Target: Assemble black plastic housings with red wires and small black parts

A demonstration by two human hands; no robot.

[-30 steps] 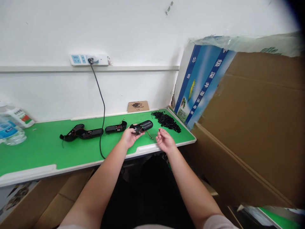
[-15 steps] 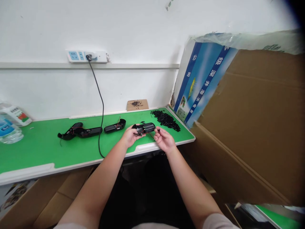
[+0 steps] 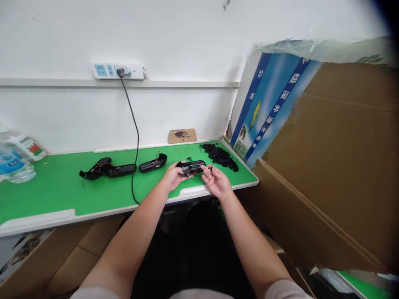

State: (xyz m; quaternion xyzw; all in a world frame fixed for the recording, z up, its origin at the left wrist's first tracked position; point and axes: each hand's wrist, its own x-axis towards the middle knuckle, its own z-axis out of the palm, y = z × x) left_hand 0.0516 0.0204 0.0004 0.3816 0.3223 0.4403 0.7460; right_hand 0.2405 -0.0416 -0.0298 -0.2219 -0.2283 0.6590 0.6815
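My left hand (image 3: 172, 177) is closed around the left end of a long black plastic housing (image 3: 197, 165) with wires and small parts inside. At the housing's right end is my right hand (image 3: 217, 181), its thumb and forefinger pinched on a small dark piece too small to name. Similar black housings with red wires (image 3: 120, 170) lie to the left on the green bench top, and another housing (image 3: 152, 163) sits nearer my left hand. Just behind my right hand spreads a heap of small black plastic pieces (image 3: 220, 155).
A power cable (image 3: 134, 118) hangs from the wall socket strip (image 3: 119, 71) across the green bench (image 3: 102, 195). Small dark parts rest on a cardboard piece (image 3: 190, 135). Bottles (image 3: 15, 166) stand at left. A large cardboard box (image 3: 336, 158) borders the right side.
My right hand's fingers have shifted over the right end of the housing, covering more of it. My left hand keeps its hold. The whole view has moved slightly.
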